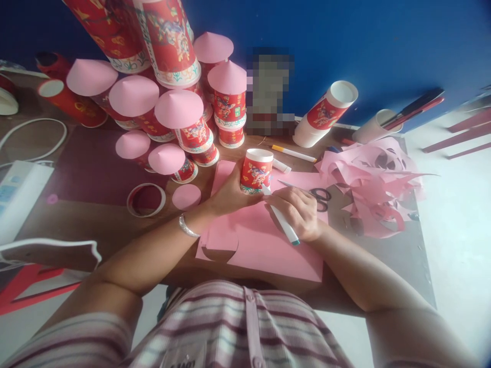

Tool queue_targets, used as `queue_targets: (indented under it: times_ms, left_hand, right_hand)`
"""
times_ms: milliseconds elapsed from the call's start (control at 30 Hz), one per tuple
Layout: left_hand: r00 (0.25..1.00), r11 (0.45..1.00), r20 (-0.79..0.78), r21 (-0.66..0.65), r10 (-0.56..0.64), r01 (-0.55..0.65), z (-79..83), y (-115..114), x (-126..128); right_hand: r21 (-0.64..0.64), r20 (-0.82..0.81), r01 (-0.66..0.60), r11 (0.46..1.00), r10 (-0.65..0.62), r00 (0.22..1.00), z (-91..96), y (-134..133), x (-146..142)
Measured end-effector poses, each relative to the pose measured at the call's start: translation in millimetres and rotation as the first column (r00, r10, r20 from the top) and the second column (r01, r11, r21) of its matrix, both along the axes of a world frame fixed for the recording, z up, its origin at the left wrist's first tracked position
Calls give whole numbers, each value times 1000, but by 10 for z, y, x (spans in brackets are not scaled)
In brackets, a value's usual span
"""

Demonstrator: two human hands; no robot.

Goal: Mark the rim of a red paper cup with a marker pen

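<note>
My left hand (227,195) is wrapped round a red paper cup (255,171) with a printed figure and green drawn marks along its white lower band. In my right hand (297,210) is a white marker (282,221) with a green end, its tip at the cup's lower band. Both hands are above pink paper sheets (264,245), the bottom one with a round piece cut from its left side. Scissors (320,199) lie just beyond my right hand. A white marker cap or pen (281,164) rests behind the cup.
Stacked red cups topped with pink paper cones (179,109) stand at the back left. Pink paper scraps (378,168) pile up on the right. A tilted cup stack (326,113), a pen cup (378,128), a yellow-and-white marker (294,154) and a tape roll (146,200) are also around.
</note>
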State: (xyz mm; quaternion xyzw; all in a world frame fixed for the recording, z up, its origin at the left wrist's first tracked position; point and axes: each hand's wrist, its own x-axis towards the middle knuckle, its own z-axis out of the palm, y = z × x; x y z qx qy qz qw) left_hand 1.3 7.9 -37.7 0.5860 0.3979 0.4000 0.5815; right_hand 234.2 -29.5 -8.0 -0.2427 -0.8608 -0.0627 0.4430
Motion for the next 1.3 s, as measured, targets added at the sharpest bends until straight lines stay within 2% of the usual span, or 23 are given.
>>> queue_targets:
  times_ms: [300, 600, 833, 1167, 1300]
  left_hand:
    - [1000, 1000, -12, -29, -11, 11, 20, -9, -3]
    - [1000, 999, 20, -50, -7, 8, 67, -11, 18]
    - [999, 999, 38, -32, 26, -25, 73, 2, 15]
    - [1000, 1000, -18, -7, 26, -26, 56, -12, 14]
    - [1000, 1000, 6, -10, 18, -18, 38, -3, 11]
  right_hand:
    - [0, 40, 30, 1000, -30, 999, -6, -7, 0]
    - [13, 19, 7, 1000, -8, 1000, -2, 3, 6]
    - [-3, -45, 1, 1000, -1, 999, -21, 5, -7]
    - [-9, 6, -5, 1000, 5, 1000, 14, -3, 10]
    - [-12, 10, -15, 1000, 15, 1000, 4, -4, 15]
